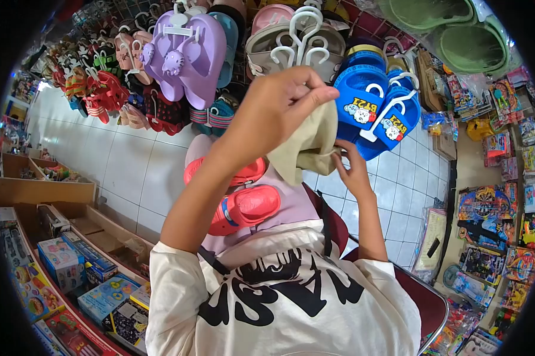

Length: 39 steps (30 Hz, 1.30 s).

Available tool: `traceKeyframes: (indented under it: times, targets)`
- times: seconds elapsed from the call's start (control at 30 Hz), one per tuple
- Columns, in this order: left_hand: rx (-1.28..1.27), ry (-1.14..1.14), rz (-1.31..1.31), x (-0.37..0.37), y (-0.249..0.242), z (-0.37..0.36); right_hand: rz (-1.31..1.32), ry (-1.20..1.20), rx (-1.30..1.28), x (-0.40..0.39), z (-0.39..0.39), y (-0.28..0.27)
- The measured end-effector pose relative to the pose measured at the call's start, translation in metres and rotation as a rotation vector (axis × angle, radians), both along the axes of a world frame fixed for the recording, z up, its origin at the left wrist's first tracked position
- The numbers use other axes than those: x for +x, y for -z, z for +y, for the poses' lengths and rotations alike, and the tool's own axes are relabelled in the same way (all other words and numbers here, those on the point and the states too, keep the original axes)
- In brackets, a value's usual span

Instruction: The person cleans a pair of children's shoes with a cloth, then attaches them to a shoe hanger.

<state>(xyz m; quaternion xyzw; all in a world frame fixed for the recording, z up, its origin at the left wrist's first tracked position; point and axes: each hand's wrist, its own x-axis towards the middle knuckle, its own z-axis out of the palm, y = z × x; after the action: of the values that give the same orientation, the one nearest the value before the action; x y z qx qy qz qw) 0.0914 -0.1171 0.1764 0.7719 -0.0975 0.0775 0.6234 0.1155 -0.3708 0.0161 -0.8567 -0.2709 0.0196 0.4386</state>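
Observation:
A beige cloth [309,145] hangs in creased folds between my two hands, above my lap. My left hand [273,110] is raised, its fingers closed at the cloth's upper edge. Lower down on the other side, my right hand [354,170] pinches the cloth's edge between thumb and fingers. A pair of coral-pink clogs rests on my lap: the nearer clog [252,204] shows its rounded top, and the farther clog [246,172] is partly hidden behind my left forearm.
Purple sandals [187,56], blue slides [362,104] and grey clogs [270,47] hang on hooks ahead. Green clogs [472,47] hang at upper right. Boxed toys [62,261] fill wooden bins at left. Packaged toys [487,207] line the right wall. I sit on a dark red chair [418,296].

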Motion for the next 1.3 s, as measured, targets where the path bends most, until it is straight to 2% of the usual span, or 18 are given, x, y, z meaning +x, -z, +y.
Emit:
traceKeyframes:
  times: [0.07, 0.13, 0.23, 0.27, 0.37, 0.47, 0.5, 0.6, 0.73, 0.83, 0.93, 0.97, 1.1, 1.17, 1.27, 1.3]
  targets:
    - [0.02, -0.017, 0.014, 0.002, 0.001, 0.007, 0.127, 0.069, 0.244, -0.003, -0.021, 0.023]
    - [0.026, -0.006, 0.031, 0.002, 0.003, 0.006, 0.245, 0.098, 0.418, -0.009, -0.028, 0.015]
    - [0.012, 0.041, 0.002, 0.002, 0.011, -0.002, 0.026, 0.098, 0.028, -0.017, -0.037, -0.018]
    - [0.002, 0.061, -0.02, 0.003, 0.013, -0.007, -0.118, 0.074, 0.024, -0.019, -0.033, -0.025]
    - [-0.074, 0.138, 0.084, 0.0, 0.004, -0.021, 0.0, 0.043, 0.073, -0.043, 0.007, -0.058]
    - [-0.036, 0.102, 0.027, 0.002, 0.001, -0.025, 0.094, 0.164, 0.049, -0.038, 0.028, -0.038]
    - [-0.038, 0.076, -0.001, 0.003, 0.001, -0.024, 0.152, 0.157, 0.125, -0.034, 0.024, -0.031]
    - [0.063, -0.072, -0.055, 0.007, 0.008, 0.007, 0.295, 0.057, 0.404, -0.023, 0.002, -0.025]
    - [0.299, -0.277, -0.118, 0.013, 0.028, 0.035, 0.386, -0.125, 0.208, -0.012, -0.03, -0.072]
    - [0.393, -0.299, -0.071, 0.015, 0.046, 0.035, 0.339, -0.335, 0.112, -0.006, -0.03, -0.115]
    - [0.734, -0.432, -0.381, 0.005, 0.048, 0.014, 0.329, -0.344, 0.091, -0.006, -0.022, -0.14]
    - [0.652, -0.338, -0.366, -0.003, 0.048, 0.005, 0.334, -0.327, 0.088, -0.006, -0.019, -0.146]
    - [0.257, 0.02, -0.31, -0.047, 0.057, -0.048, 0.055, -0.294, -0.032, -0.016, -0.002, -0.164]
    - [0.029, 0.142, -0.107, -0.056, 0.067, -0.068, -0.101, -0.319, -0.069, -0.022, 0.009, -0.169]
    - [-0.056, 0.266, 0.306, -0.05, 0.065, -0.07, -0.112, -0.253, -0.148, -0.026, 0.019, -0.174]
    - [-0.016, 0.217, 0.217, -0.049, 0.069, -0.069, -0.124, -0.222, -0.159, -0.024, 0.022, -0.175]
